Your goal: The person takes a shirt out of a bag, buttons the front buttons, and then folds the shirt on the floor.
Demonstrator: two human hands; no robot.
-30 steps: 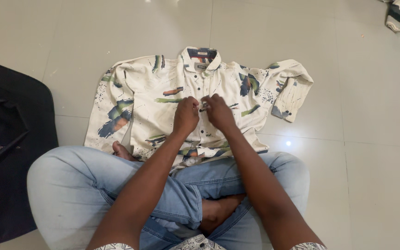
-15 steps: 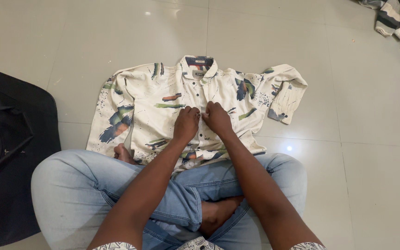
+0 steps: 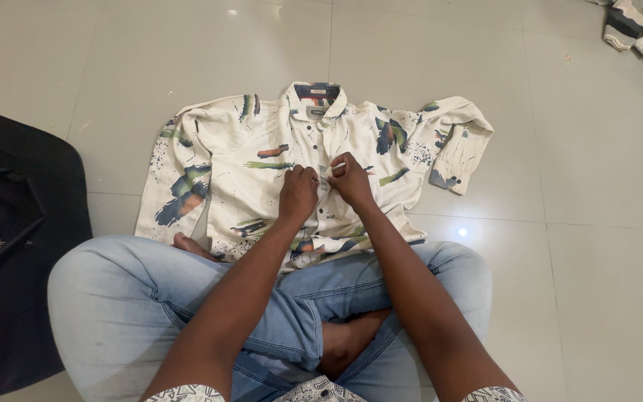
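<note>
Both hands meet at the button placket of the printed white shirt [image 3: 262,160], which lies front-up on the tiled floor [image 3: 597,223] before the crossed, jeans-clad legs. Left hand [image 3: 298,193] is curled on the cloth just beside the placket; right hand [image 3: 350,181] pinches its edge, lifted slightly higher than half a second ago. A black garment [image 3: 9,246] stays at far left.

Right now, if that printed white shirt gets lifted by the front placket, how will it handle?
Probably floppy: the shirt lies wrinkled on the tiled floor, its sleeve folded over. Likely light, thin fabric. Both hands, left and right, pinch it easily.
</note>
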